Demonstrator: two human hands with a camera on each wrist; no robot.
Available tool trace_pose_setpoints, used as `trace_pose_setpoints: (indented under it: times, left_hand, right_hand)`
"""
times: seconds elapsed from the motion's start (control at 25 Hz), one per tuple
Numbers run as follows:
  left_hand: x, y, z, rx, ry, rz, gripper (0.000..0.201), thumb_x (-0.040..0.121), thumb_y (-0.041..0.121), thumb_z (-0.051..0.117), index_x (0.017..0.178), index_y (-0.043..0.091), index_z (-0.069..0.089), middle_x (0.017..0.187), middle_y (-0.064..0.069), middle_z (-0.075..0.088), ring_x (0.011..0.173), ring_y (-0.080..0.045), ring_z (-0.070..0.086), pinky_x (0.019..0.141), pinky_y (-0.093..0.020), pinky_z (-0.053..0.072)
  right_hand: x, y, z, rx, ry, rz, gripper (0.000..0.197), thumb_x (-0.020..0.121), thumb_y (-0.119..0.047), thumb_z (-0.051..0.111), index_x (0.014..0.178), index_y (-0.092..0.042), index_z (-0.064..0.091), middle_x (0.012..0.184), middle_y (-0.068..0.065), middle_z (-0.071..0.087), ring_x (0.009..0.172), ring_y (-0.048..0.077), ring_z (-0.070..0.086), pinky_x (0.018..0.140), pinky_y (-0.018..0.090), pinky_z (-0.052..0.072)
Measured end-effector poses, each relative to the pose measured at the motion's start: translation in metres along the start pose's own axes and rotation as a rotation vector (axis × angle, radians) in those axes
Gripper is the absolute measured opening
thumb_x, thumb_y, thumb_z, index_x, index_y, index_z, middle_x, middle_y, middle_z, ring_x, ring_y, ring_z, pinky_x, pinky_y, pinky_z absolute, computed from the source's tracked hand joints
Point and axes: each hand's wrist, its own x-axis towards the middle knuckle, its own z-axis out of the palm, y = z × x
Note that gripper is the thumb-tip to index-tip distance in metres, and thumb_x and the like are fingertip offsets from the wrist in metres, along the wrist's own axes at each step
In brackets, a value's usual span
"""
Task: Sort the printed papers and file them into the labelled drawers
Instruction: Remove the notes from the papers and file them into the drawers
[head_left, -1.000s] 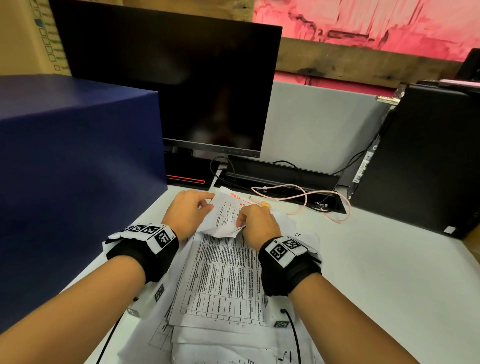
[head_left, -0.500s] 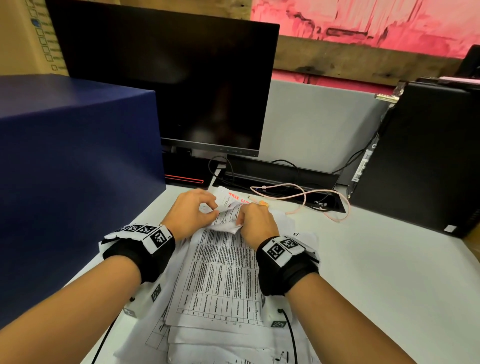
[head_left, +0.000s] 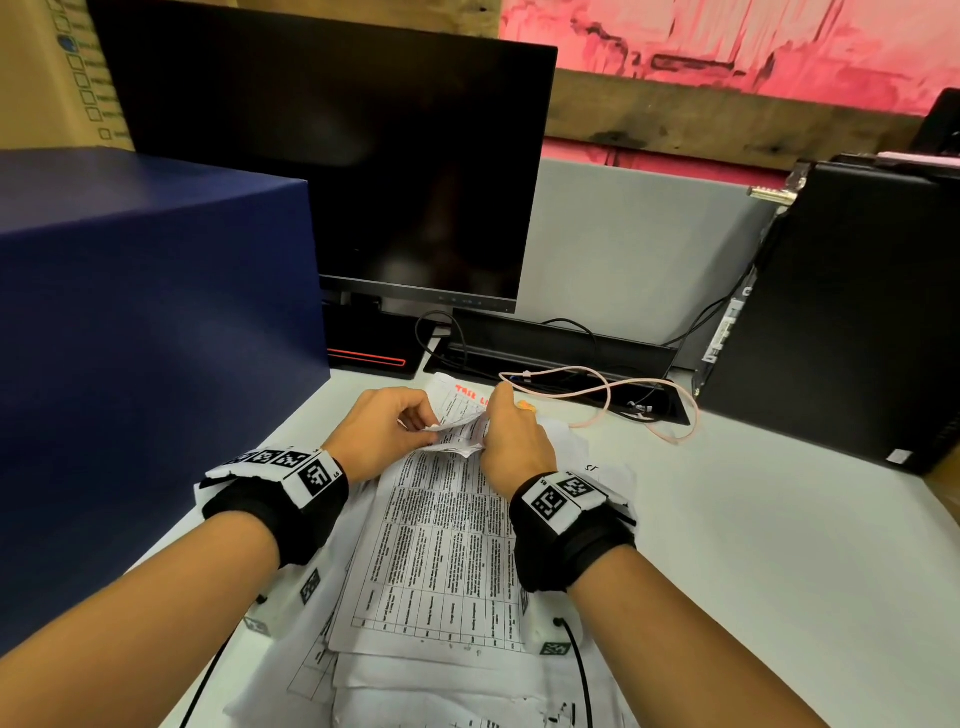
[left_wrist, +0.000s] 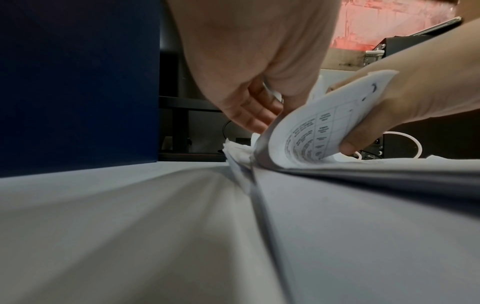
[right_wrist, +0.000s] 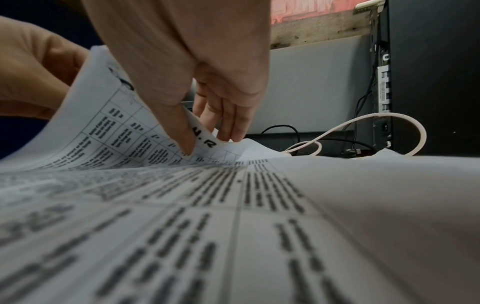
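Note:
A loose stack of printed papers (head_left: 441, 670) lies on the white desk (head_left: 753, 571) in front of me. Its top sheet (head_left: 441, 545) carries a printed table. Both hands sit at that sheet's far end, which is curled up and back toward me. My left hand (head_left: 423, 423) pinches the curled edge from the left with thumb and bent fingers. My right hand (head_left: 498, 421) pinches it from the right. In the right wrist view the right hand (right_wrist: 207, 135) has thumb and fingers on the lifted sheet (right_wrist: 116, 127). In the left wrist view the left hand (left_wrist: 259, 121) curls behind the sheet (left_wrist: 324, 127).
A big dark blue box (head_left: 156, 312) stands at the left edge of the desk. Behind the papers are a black monitor (head_left: 332, 156), a black tray with a pink cable (head_left: 608, 395), and a black computer tower (head_left: 857, 322) at right. Bare desk lies to the right.
The hands have drawn closer together and the sheet's far end is curled up further between them. The stack underneath has stayed put.

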Motion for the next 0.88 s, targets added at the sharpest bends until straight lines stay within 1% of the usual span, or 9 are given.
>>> trace_pose_setpoints:
  times: [0.12, 0.2, 0.36, 0.44, 0.52, 0.64, 0.72, 0.8, 0.88]
  left_hand:
    - [0.001, -0.003, -0.001, 0.051, 0.082, 0.071, 0.022, 0.083, 0.009, 0.071, 0.097, 0.025, 0.067, 0.094, 0.006, 0.056, 0.084, -0.004, 0.055, 0.073, -0.016, 0.047]
    - [0.003, -0.007, 0.000, 0.090, 0.096, 0.089, 0.026, 0.086, 0.012, 0.068, 0.106, 0.029, 0.068, 0.101, 0.007, 0.051, 0.092, -0.005, 0.050, 0.078, -0.016, 0.044]
    - [0.005, -0.011, 0.002, 0.164, 0.097, 0.052, 0.011, 0.080, 0.029, 0.075, 0.090, 0.034, 0.074, 0.113, 0.010, 0.046, 0.107, -0.007, 0.031, 0.094, -0.023, 0.029]
    - [0.005, -0.010, 0.003, 0.195, 0.085, 0.047, 0.005, 0.076, 0.035, 0.077, 0.080, 0.034, 0.074, 0.117, 0.011, 0.044, 0.110, -0.007, 0.026, 0.098, -0.024, 0.024]
    - [0.004, -0.008, 0.003, 0.178, 0.030, 0.032, 0.006, 0.075, 0.036, 0.078, 0.076, 0.033, 0.073, 0.119, 0.010, 0.045, 0.115, -0.008, 0.027, 0.100, -0.025, 0.025]
    - [0.002, -0.005, 0.003, 0.092, -0.050, -0.020, 0.011, 0.079, 0.038, 0.074, 0.072, 0.032, 0.069, 0.117, 0.008, 0.050, 0.119, -0.009, 0.030, 0.102, -0.028, 0.027]
    - [0.002, -0.004, 0.004, 0.058, -0.040, -0.056, 0.020, 0.088, 0.043, 0.062, 0.071, 0.033, 0.065, 0.114, 0.006, 0.053, 0.119, -0.009, 0.031, 0.103, -0.027, 0.026]
    - [0.003, -0.004, 0.003, 0.101, 0.009, -0.122, 0.029, 0.095, 0.046, 0.046, 0.088, 0.029, 0.068, 0.117, 0.002, 0.053, 0.123, -0.015, 0.030, 0.104, -0.030, 0.026]
    - [0.004, -0.006, 0.002, 0.195, 0.041, -0.212, 0.037, 0.098, 0.044, 0.041, 0.120, 0.020, 0.061, 0.128, -0.003, 0.050, 0.130, -0.021, 0.027, 0.106, -0.035, 0.026]
  right_hand:
    - [-0.001, 0.001, 0.000, 0.009, 0.012, -0.039, 0.036, 0.090, -0.003, 0.053, 0.120, -0.014, 0.037, 0.091, 0.007, 0.047, 0.092, 0.032, 0.060, 0.078, 0.042, 0.051]
    - [0.000, 0.002, 0.001, 0.003, 0.009, -0.049, 0.034, 0.091, -0.004, 0.053, 0.119, -0.015, 0.038, 0.089, 0.004, 0.046, 0.089, 0.031, 0.059, 0.075, 0.040, 0.050]
    - [0.004, 0.004, 0.006, -0.005, -0.007, -0.056, 0.038, 0.088, -0.001, 0.053, 0.120, -0.017, 0.038, 0.101, 0.010, 0.058, 0.091, 0.031, 0.058, 0.071, 0.038, 0.048]
    - [0.006, 0.006, 0.009, -0.002, -0.015, -0.067, 0.048, 0.086, 0.000, 0.056, 0.125, -0.021, 0.037, 0.108, 0.010, 0.059, 0.098, 0.031, 0.059, 0.076, 0.041, 0.051]
    - [0.009, 0.008, 0.011, -0.016, -0.036, -0.074, 0.053, 0.087, 0.000, 0.056, 0.132, -0.025, 0.042, 0.117, 0.010, 0.057, 0.106, 0.030, 0.056, 0.084, 0.041, 0.051]
    - [0.013, 0.010, 0.011, -0.051, -0.027, -0.065, 0.041, 0.088, 0.001, 0.056, 0.122, -0.023, 0.062, 0.124, 0.010, 0.054, 0.114, 0.029, 0.053, 0.092, 0.038, 0.048]
    - [0.013, 0.011, 0.010, -0.078, 0.034, -0.077, 0.032, 0.089, -0.002, 0.059, 0.112, -0.022, 0.069, 0.121, 0.009, 0.052, 0.115, 0.028, 0.049, 0.093, 0.036, 0.046]
    - [0.011, 0.011, 0.009, -0.102, 0.113, -0.111, 0.023, 0.088, -0.007, 0.063, 0.103, -0.022, 0.071, 0.117, 0.007, 0.048, 0.114, 0.026, 0.044, 0.092, 0.032, 0.044]
    - [0.010, 0.010, 0.008, -0.113, 0.141, -0.144, 0.018, 0.086, -0.006, 0.064, 0.094, -0.021, 0.070, 0.114, 0.005, 0.049, 0.112, 0.024, 0.042, 0.091, 0.031, 0.042]
